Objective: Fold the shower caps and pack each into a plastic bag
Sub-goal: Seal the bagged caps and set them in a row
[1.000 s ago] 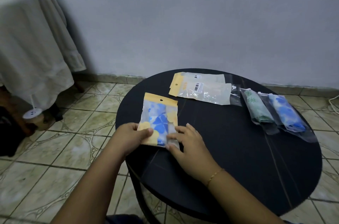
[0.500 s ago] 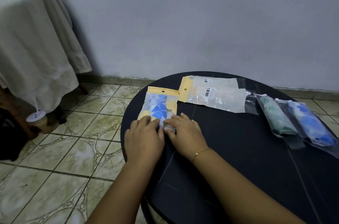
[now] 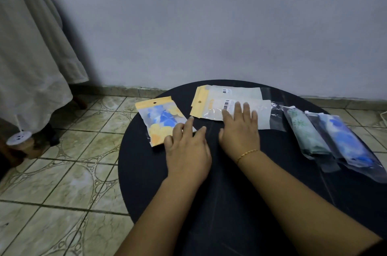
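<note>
Both hands (image 3: 238,134) have left one packed bag (image 3: 162,120), fingers (image 3: 244,110) spread, beside two rolled caps (image 3: 326,136).

Dim, bluish indoor light, evenly spread, no single source showing. Casting a soft dark shadow on the wall (image 3: 209,14) behind the hanging cloth (image 3: 31,63) at the left. Glaring faintly off the clear plastic bags (image 3: 230,107) on the black table (image 3: 230,203). Blurring along the left edge and slightly over the right hand (image 3: 240,132). Bending the floor tiles (image 3: 62,172) outward, wide-angle style. Showing grainy throughout.
</note>
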Demonstrator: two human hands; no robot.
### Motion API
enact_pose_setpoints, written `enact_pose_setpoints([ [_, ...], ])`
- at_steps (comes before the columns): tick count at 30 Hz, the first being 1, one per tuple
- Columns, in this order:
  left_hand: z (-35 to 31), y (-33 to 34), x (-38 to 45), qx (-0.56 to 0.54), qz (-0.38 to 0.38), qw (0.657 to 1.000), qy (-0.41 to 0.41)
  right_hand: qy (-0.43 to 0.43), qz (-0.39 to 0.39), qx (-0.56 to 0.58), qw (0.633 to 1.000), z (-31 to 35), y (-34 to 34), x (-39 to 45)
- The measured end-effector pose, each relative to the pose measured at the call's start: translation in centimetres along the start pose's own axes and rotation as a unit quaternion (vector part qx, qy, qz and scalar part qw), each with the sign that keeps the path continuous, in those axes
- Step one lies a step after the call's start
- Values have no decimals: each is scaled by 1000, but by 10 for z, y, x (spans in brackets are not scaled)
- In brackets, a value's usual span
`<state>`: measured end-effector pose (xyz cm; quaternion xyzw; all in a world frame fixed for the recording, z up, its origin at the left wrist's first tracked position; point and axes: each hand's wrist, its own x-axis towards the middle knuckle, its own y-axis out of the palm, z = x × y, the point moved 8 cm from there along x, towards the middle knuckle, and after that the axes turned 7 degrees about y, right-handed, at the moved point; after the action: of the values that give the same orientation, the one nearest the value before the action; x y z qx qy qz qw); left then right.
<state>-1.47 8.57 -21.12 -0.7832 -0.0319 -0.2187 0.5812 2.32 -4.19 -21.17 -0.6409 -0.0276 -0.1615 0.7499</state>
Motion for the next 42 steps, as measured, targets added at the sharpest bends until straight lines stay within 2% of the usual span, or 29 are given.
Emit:
enact_pose_setpoints([
  [3,-14,6,-1,7,35,999,12,73,87,-27,993,-28,14,-4],
  [6,-17,18,-1,18,89,996,8,102,135,-24,985,-38,24,-14],
  [8,-14,21,-2,35,120,992,-10,103,130,-30,986,-37,21,-20],
  [17,14,15,-11,62,147,985,-61,57,46,-38,997,-8,-11,-53],
  [24,27,-1,-23,58,136,987,-68,62,78,-44,994,-9,-9,-82],
  [27,7,-3,-29,20,132,991,-7,46,74,-44,995,-3,-16,-96],
  [31,-37,1,-45,-120,127,975,138,24,83,-8,996,2,-30,-118],
  [33,-46,-2,-52,-210,123,957,158,21,105,54,993,-3,-37,-125],
  [35,-53,-5,-62,-255,132,944,163,31,126,139,982,-15,-51,-134],
  [38,-69,-9,-75,-233,130,943,199,-5,61,206,977,-36,-79,-144],
  [40,-83,-5,-82,-180,137,945,236,-46,32,136,989,-51,-83,-147],
  [42,-93,3,-89,-123,146,946,261,-49,64,92,992,-66,-73,-149],
])
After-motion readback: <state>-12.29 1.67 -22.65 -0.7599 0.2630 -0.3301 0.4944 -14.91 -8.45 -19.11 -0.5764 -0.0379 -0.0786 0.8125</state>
